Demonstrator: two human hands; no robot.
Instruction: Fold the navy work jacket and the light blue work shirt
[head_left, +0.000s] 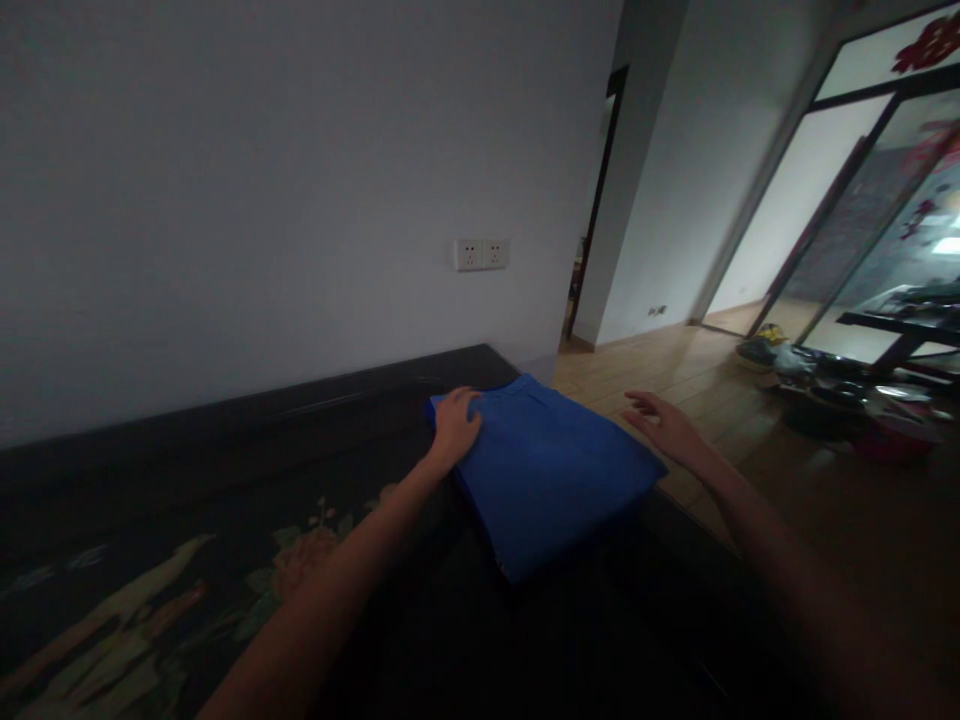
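Note:
A folded piece of blue cloth [559, 465], perhaps a garment, lies as a flat stack at the right end of a glossy black tabletop [225, 450]. My left hand [456, 425] rests on its far left corner, fingers loosely spread over the edge. Off the stack's right side, my right hand [660, 425] hovers in the air with its fingers slightly bent and apart, holding nothing. The underside of the cloth is hidden.
A painted flower-and-bird design [300, 560] decorates the black surface at left. A pale wall [300, 200] with a double socket [481, 254] rises behind it. Bags and basins [840, 395] sit on the wooden floor [645, 365] at right, near glass doors [847, 200].

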